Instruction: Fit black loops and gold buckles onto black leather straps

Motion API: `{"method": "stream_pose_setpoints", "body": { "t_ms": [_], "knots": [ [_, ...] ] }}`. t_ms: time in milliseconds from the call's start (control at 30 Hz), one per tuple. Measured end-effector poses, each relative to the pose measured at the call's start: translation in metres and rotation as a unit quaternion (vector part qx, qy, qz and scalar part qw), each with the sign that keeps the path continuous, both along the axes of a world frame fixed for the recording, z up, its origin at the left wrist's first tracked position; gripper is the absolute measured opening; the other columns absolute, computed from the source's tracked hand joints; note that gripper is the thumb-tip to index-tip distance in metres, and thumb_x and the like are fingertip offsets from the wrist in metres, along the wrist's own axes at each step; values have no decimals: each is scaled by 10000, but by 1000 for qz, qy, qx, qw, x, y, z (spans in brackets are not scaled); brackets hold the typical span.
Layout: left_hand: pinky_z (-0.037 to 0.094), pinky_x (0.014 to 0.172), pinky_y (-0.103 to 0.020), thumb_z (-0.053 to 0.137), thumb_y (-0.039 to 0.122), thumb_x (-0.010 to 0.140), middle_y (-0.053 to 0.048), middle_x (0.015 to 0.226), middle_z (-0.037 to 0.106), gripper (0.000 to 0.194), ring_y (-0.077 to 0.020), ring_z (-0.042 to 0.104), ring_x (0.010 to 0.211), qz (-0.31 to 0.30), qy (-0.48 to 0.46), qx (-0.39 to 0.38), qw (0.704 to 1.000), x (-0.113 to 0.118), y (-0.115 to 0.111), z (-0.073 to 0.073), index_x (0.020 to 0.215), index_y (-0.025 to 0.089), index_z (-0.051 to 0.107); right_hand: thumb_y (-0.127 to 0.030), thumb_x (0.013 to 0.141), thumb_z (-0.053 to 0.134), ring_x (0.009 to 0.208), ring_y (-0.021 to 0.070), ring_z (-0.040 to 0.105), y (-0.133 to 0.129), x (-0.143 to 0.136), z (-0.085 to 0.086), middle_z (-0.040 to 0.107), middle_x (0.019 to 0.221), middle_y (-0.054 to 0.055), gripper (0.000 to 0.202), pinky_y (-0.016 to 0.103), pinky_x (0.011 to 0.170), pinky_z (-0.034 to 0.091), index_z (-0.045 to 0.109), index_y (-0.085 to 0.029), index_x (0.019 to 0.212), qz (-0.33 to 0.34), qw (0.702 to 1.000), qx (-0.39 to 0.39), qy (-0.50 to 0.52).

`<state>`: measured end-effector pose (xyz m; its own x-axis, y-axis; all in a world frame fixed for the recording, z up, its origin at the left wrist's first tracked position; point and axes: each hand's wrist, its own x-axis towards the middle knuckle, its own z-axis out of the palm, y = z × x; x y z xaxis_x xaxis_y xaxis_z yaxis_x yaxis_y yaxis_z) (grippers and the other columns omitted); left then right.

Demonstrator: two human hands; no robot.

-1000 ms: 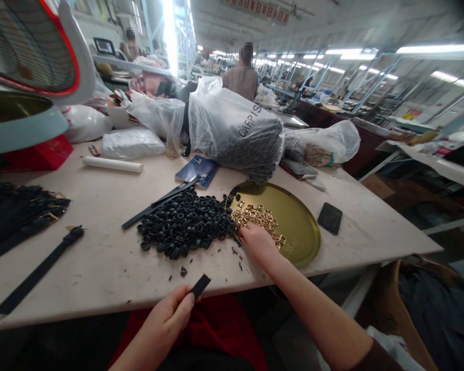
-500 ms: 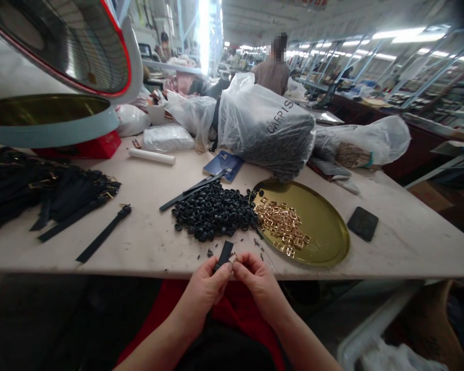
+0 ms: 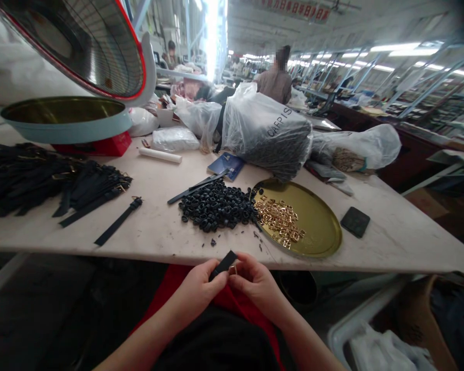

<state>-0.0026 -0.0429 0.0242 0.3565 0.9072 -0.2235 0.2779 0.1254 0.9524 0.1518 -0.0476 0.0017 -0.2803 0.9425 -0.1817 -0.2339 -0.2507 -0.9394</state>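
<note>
My left hand (image 3: 208, 281) pinches a black strap (image 3: 226, 262) whose flat end sticks up between thumb and fingers. Right beside it, my right hand (image 3: 251, 275) is closed on a small gold buckle (image 3: 232, 269), held against the strap. Whether the strap passes through the buckle I cannot tell. Both hands are just off the table's front edge, above my lap. Beyond them lies a heap of small black loops (image 3: 218, 206). To its right, a gold-coloured round tray (image 3: 320, 226) carries a pile of gold buckles (image 3: 280, 219).
Black straps with buckles (image 3: 93, 185) are heaped at the left, with a single buckled strap (image 3: 119, 221) nearer. A blue booklet (image 3: 226, 166), a white tube (image 3: 160, 155), plastic bags (image 3: 268, 131), a dark flat device (image 3: 354, 222) and a fan (image 3: 77, 46) stand around. A person (image 3: 276, 77) is farther back.
The view has tilted and shifted slightly, so the table sits a little differently in frame. The strap end leans more to the right, and my hands stay together at the buckle.
</note>
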Motion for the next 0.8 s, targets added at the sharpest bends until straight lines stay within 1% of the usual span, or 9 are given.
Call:
{"method": "stream_pose_setpoints", "body": {
  "t_ms": [133, 233, 367, 433, 533, 600, 667, 733, 800],
  "knots": [
    [431, 677, -247, 453, 264, 773, -37, 788, 665, 201, -199, 585, 752, 15, 40, 20, 999, -3, -4, 5, 828, 150, 609, -307, 663, 707, 522, 66, 527, -4, -3, 6, 595, 663, -34, 316, 192, 532, 421, 594, -182, 931, 27, 991, -109, 79],
    [421, 664, -250, 457, 271, 767, -39, 762, 661, 196, -196, 576, 717, 13, 89, 38, 995, -5, -6, 6, 803, 166, 618, -274, 629, 740, 543, 70, 536, -6, -6, 6, 596, 664, -36, 371, 189, 547, 424, 582, -184, 952, 44, 986, -124, 99],
    [406, 634, -248, 457, 296, 770, -39, 743, 644, 201, -191, 558, 696, -19, 101, 28, 994, -6, -5, 4, 763, 170, 614, -274, 592, 759, 606, 93, 556, -6, -8, -1, 620, 682, -37, 319, 200, 576, 430, 609, -191, 860, -19, 994, -93, 55],
    [394, 601, -237, 451, 321, 781, -28, 717, 626, 218, -174, 540, 660, -39, 84, 11, 996, -7, -4, 1, 759, 167, 604, -273, 574, 769, 629, 101, 568, -5, -7, -6, 639, 703, -28, 283, 209, 601, 440, 617, -184, 795, -43, 992, -103, 50],
    [355, 522, -215, 381, 375, 831, 5, 634, 567, 296, -133, 481, 561, -51, 66, -25, 996, -11, -1, -3, 775, 159, 577, -260, 568, 775, 573, 82, 562, -2, -5, -11, 642, 657, -25, 264, 194, 569, 441, 606, -170, 749, -71, 981, -154, 91],
    [344, 520, -210, 342, 386, 855, 14, 636, 548, 321, -125, 469, 562, -37, 80, -23, 996, -14, -1, -7, 802, 158, 562, -251, 557, 782, 542, 64, 555, 0, -5, -13, 642, 653, -24, 285, 171, 534, 433, 596, -170, 757, -103, 965, -203, 132],
    [348, 547, -210, 341, 374, 860, 13, 662, 555, 306, -128, 487, 593, -39, 110, -11, 993, -15, -1, -10, 796, 164, 555, -240, 538, 793, 530, 50, 548, 1, -8, -15, 636, 666, -31, 315, 156, 519, 430, 588, -175, 767, -126, 945, -248, 171],
    [355, 574, -214, 341, 351, 861, 8, 686, 573, 290, -133, 508, 618, -64, 134, -3, 989, -15, -3, -11, 767, 174, 551, -239, 539, 792, 517, 41, 533, -1, -12, -17, 617, 659, -42, 317, 155, 519, 433, 585, -175, 771, -121, 935, -272, 190],
    [368, 608, -219, 338, 324, 859, -2, 716, 593, 278, -140, 525, 647, -85, 146, 4, 986, -12, -3, -12, 746, 181, 548, -253, 574, 774, 510, 41, 516, -6, -17, -19, 594, 637, -46, 282, 160, 512, 425, 590, -166, 768, -99, 946, -255, 171]
  ]
}}
